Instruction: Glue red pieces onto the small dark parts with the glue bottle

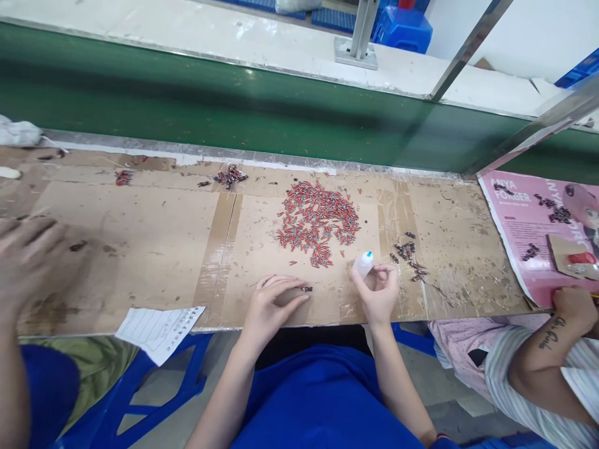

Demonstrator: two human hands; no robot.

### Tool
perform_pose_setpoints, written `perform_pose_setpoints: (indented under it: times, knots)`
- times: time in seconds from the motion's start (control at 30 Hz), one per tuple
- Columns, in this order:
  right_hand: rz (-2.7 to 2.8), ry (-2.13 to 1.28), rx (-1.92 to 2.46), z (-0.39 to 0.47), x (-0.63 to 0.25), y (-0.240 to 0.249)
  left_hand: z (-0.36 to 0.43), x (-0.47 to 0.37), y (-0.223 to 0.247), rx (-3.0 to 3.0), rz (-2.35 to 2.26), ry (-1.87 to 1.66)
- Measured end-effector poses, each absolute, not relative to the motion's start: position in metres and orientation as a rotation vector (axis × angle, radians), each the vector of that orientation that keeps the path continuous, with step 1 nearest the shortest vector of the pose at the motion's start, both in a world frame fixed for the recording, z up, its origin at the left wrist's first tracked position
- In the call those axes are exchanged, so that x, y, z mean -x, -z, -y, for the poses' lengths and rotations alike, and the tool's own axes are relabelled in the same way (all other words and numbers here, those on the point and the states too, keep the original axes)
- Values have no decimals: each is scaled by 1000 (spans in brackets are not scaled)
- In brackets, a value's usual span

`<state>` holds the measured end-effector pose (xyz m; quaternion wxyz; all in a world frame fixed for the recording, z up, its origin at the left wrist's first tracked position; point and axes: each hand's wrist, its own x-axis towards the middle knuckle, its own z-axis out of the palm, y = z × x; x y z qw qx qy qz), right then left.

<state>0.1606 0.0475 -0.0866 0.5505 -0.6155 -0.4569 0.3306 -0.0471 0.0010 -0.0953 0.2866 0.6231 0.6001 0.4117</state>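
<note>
My left hand (274, 304) rests near the table's front edge, with thumb and fingers closed around a small dark piece (306, 289) that shows at the fingertips. To its right, my right hand (380, 293) holds a small white bottle (363, 265) with a blue tip, tilted slightly and pointing away from me. Beyond both hands lies a wide pile of small red and dark parts (318, 215). A smaller cluster of dark parts (406, 251) sits to the right of the bottle.
Cardboard (173, 231) covers the table, backed by a green panel (210, 106). A paper sheet (159, 330) hangs over the front edge. Another person's hand (28, 262) is at left; a person's arm (547, 349) is at right beside a pink sheet (515, 231).
</note>
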Motion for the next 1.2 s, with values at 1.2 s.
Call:
perform_pose_setpoints:
  times: [1.2]
  knots:
    - [947, -1447, 1414, -9, -126, 72, -6, 43, 104, -2055, -1595, -1076]
